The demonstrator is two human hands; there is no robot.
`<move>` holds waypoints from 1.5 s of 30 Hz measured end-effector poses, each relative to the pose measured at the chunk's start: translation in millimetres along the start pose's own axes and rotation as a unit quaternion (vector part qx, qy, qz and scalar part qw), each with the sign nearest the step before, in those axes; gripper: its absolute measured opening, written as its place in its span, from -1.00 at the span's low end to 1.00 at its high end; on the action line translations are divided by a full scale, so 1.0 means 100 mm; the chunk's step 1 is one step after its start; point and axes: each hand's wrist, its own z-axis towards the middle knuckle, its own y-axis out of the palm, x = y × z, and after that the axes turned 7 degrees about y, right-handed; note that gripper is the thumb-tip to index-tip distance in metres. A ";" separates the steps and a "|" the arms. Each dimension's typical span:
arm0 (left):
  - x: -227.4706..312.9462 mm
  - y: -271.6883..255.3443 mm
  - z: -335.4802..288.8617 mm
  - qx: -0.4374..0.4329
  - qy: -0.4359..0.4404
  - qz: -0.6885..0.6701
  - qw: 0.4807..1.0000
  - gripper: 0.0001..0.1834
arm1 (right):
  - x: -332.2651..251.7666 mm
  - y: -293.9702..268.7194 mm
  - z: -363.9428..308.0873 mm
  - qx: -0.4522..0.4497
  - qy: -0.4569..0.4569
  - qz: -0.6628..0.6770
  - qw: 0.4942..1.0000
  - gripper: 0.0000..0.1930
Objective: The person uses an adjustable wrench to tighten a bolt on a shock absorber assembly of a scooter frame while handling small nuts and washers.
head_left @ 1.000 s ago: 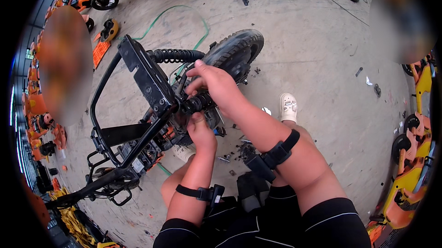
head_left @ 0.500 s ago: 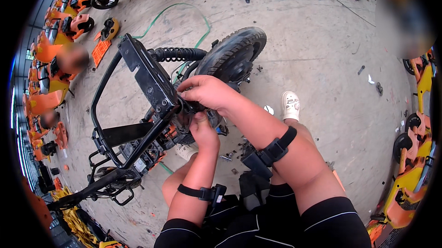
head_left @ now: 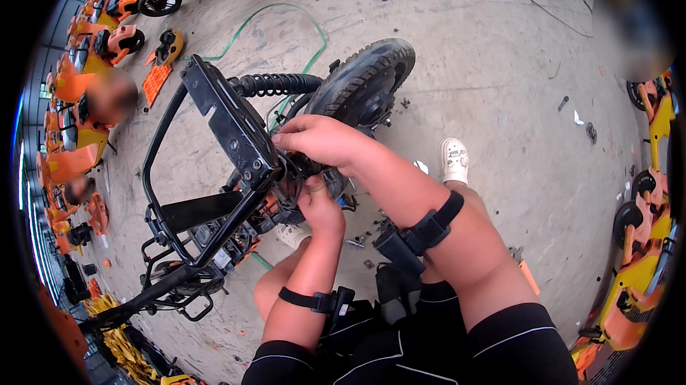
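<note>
A stripped scooter's black frame (head_left: 239, 138) stands in front of me to the left, with its rear wheel (head_left: 364, 85) up and to the right. A black coil-spring shock absorber (head_left: 279, 84) runs between the frame and the wheel. My right hand (head_left: 320, 143) reaches across to the frame's near side, its fingers bent and closed beside the end plate. Just below it my left hand (head_left: 319, 206) is closed, thumb up, against dark parts and cables under the frame. What the fingers pinch is hidden by the hands and too dark to name.
Small loose hardware (head_left: 386, 224) lies on the concrete by my feet, and a bolt (head_left: 564, 103) farther right. A green strap (head_left: 239, 33) curls behind the wheel. Orange and yellow scooters line the left side (head_left: 75, 153) and right side (head_left: 639, 271). A blurred person (head_left: 632, 21) is at upper right.
Both hands stay at the same spot under the frame, with only a slight shift of the fingers. The view has moved a little; the scooter looks unmoved.
</note>
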 end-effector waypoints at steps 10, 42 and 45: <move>-0.04 -0.06 0.01 -0.003 0.021 0.074 0.997 -0.26 | 0.04 -0.02 0.01 -0.023 -0.006 -0.015 1.000 -0.68; 0.07 0.05 -0.01 0.006 -0.008 0.025 1.000 -0.28 | 0.02 -0.01 0.05 0.039 0.011 -0.036 0.999 -0.72; 0.01 0.00 -0.01 0.009 0.004 0.049 0.999 -0.30 | -0.01 0.03 0.05 0.054 0.016 -0.082 0.995 -0.75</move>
